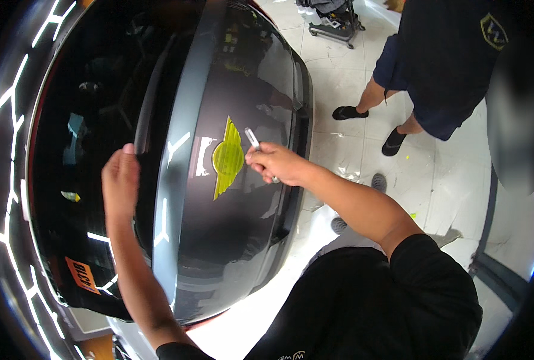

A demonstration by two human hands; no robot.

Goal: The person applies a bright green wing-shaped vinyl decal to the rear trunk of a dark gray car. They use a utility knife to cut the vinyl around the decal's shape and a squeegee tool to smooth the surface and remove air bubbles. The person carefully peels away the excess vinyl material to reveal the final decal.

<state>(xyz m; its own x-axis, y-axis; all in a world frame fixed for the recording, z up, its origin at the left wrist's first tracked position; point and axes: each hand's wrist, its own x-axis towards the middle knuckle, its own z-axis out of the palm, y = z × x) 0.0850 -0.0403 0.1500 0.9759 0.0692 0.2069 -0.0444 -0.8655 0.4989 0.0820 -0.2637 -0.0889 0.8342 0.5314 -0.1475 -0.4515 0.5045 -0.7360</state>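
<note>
My right hand (277, 163) grips a slim silver utility knife (252, 138), just to the right of a winged car emblem (227, 158). Yellow-green film covers the emblem, which sits on the car's dark grey rear panel (219, 240). Over the dark rear window (81, 174), my left hand (122, 183) is raised with thumb and fingers drawn together. Whatever its fingertips may hold is too blurred to make out.
An orange sticker (82, 275) marks the window's lower corner. Beyond the bumper, another person (444, 66) stands on the tiled floor (345, 147). A wheeled cart (333, 24) with bottles is farther back. Small yellow-green scraps dot the floor.
</note>
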